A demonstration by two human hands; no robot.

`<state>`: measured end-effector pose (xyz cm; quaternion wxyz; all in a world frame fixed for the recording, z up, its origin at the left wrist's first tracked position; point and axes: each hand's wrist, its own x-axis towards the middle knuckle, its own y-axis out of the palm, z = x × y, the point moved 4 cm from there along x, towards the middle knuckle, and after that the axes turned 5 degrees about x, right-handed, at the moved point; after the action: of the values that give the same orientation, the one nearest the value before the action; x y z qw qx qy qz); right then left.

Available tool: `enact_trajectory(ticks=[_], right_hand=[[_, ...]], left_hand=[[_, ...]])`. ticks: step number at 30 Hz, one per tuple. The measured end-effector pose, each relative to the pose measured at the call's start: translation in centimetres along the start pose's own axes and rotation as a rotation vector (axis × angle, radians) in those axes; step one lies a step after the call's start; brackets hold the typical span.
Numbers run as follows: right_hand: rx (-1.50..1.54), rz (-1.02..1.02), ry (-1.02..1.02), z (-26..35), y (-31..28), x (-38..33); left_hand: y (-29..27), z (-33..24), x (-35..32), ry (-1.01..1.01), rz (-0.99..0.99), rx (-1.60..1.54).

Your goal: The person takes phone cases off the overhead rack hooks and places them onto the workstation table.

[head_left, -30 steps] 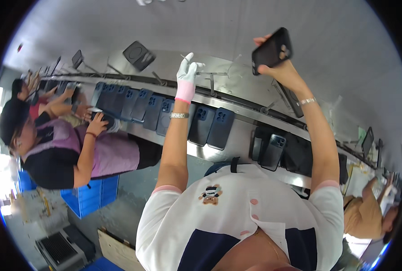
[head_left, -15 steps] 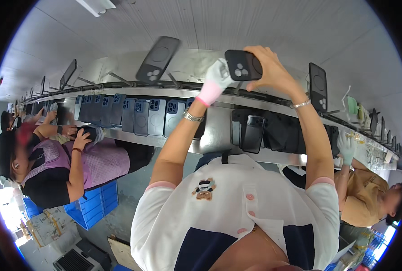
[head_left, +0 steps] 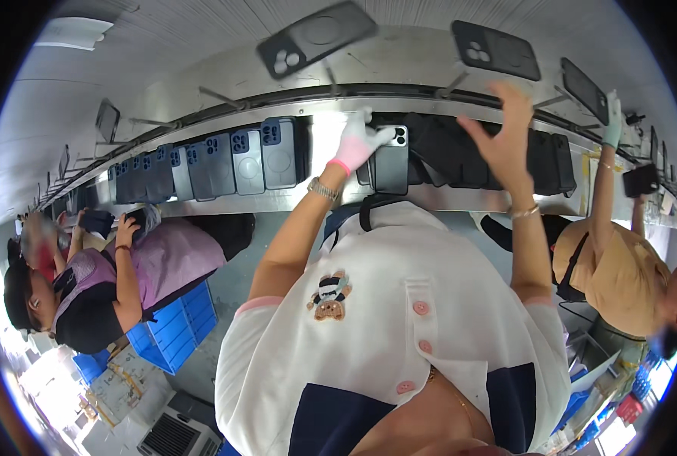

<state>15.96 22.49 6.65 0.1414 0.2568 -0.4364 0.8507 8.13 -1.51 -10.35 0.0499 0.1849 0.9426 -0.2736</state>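
Note:
My left hand (head_left: 360,140), in a white glove with a pink cuff, grips the upper edge of a grey phone (head_left: 392,166) that lies on the long conveyor belt (head_left: 316,199) in front of me. My right hand (head_left: 504,134) is bare. It hovers open with spread fingers over a row of black phone cases (head_left: 449,156) just right of the phone, and holds nothing. A watch sits on my left wrist and a thin bracelet on my right.
A row of grey-blue phones (head_left: 232,161) lies on the belt to the left. Dark cases (head_left: 316,34) hang on holders above. One co-worker (head_left: 118,285) sits at the left and another (head_left: 616,262) at the right. Blue crates (head_left: 173,328) stand on the floor.
My right hand held the phone high, then both hands met on it. Now my left hand has it down at the belt and my right hand has let go and opened.

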Motion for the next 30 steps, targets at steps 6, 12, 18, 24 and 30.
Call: enact_trajectory(ticks=[6, 12, 18, 24, 30], right_hand=[[-0.075, 0.368, 0.242, -5.2, 10.8, -11.5], [-0.131, 0.556, 0.381, -5.7, 13.1, -11.9], [-0.088, 0.491, 0.422, -7.5, 11.7, -12.1], [1.136, 0.640, 0.836, -2.0, 9.4, -8.6], [1.325, 0.881, 0.792, 7.3, 11.0, -8.2]], left_hand=[[2.3, 3.1, -0.3, -0.012, -0.038, 0.264], [2.4, 3.3, -1.2, 0.061, -0.059, 0.371], [0.0, 1.9, -1.8, -0.083, 0.010, -0.017], [-4.0, 0.7, -5.2, -0.055, 0.096, -0.554], [-5.2, -2.4, -8.3, -0.015, 0.069, -0.638]])
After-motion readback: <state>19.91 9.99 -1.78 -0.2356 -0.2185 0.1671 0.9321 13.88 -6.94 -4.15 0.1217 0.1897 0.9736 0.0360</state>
